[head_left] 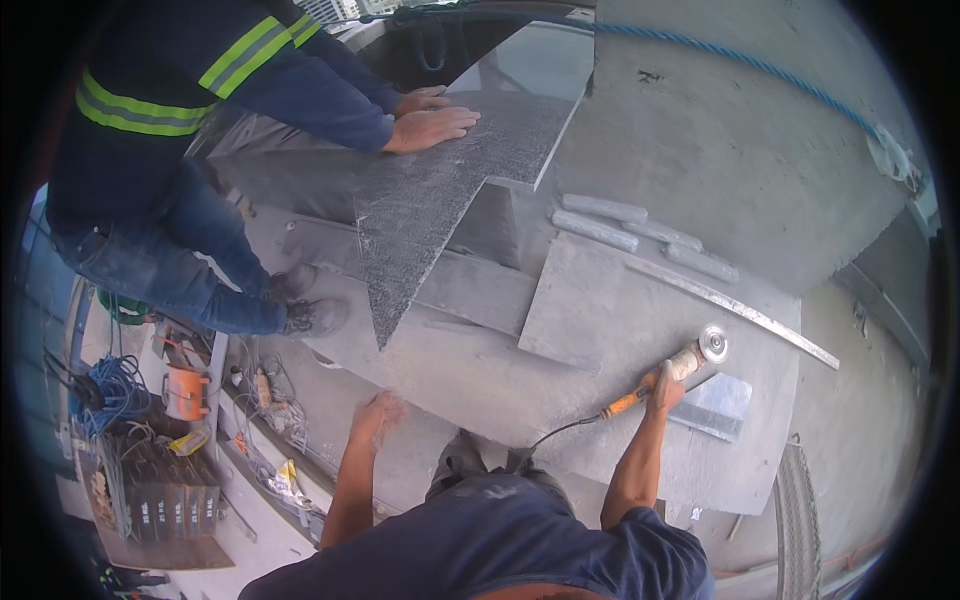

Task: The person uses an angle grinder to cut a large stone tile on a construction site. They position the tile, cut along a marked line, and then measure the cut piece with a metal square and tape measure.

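My right hand [667, 388] is wrapped around the body of an orange angle grinder [688, 360]. Its round disc [713, 344] points away from me, and a dark cord [562, 432] runs back from its handle toward my legs. My left hand [378, 416] hovers near the dusty board's front edge, fingers loose and slightly blurred, holding nothing I can see. Ahead lies a dark speckled stone slab [425, 215], cut to a point toward me. A co-worker's two hands [432, 125] rest flat on it.
A grey board [572, 300], wrapped bars [600, 228] and a long strip [740, 310] lie on the dusty work surface. A flat grey piece [712, 405] sits beside the grinder. Cables, an orange container [186, 392] and stacked plates are at left. Blue rope [740, 65] crosses the back.
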A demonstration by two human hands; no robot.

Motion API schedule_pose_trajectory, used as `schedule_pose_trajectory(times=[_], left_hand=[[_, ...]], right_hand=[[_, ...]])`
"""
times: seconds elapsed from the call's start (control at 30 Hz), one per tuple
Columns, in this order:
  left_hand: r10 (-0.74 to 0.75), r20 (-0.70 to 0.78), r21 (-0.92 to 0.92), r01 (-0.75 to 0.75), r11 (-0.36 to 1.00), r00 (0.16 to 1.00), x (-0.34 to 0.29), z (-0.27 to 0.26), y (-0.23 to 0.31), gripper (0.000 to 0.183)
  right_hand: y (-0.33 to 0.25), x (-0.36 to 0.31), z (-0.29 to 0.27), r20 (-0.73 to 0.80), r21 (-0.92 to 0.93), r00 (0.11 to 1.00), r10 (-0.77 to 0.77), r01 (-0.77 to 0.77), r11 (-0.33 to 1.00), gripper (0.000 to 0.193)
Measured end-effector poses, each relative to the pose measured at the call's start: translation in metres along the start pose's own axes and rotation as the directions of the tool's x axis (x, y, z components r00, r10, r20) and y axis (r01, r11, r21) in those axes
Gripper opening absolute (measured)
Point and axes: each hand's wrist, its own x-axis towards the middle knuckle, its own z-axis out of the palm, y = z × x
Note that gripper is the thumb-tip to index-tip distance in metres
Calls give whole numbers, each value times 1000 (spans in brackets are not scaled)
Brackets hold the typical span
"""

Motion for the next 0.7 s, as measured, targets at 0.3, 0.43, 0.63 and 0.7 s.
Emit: schedule_pose_trajectory(times=[0.3, 0.43, 0.63, 0.7], left_hand=[[352, 69, -225, -329, 917, 933, 39, 36, 132, 41], [380, 149, -231, -342, 911, 913, 41, 35, 177, 43], [397, 309, -243, -332, 911, 864, 48, 28, 207, 47], [392, 438, -277, -293, 915, 809, 65, 40, 218, 47]], right_hand=[[-32, -5, 9, -76, -457, 973, -217, 160, 875, 62], [-17, -3, 12, -180, -661, 951, -251, 72, 747, 75], [8, -19, 12, -28, -300, 964, -265, 245, 922, 76], [16, 26, -34, -103, -18, 971, -215, 215, 977, 73]])
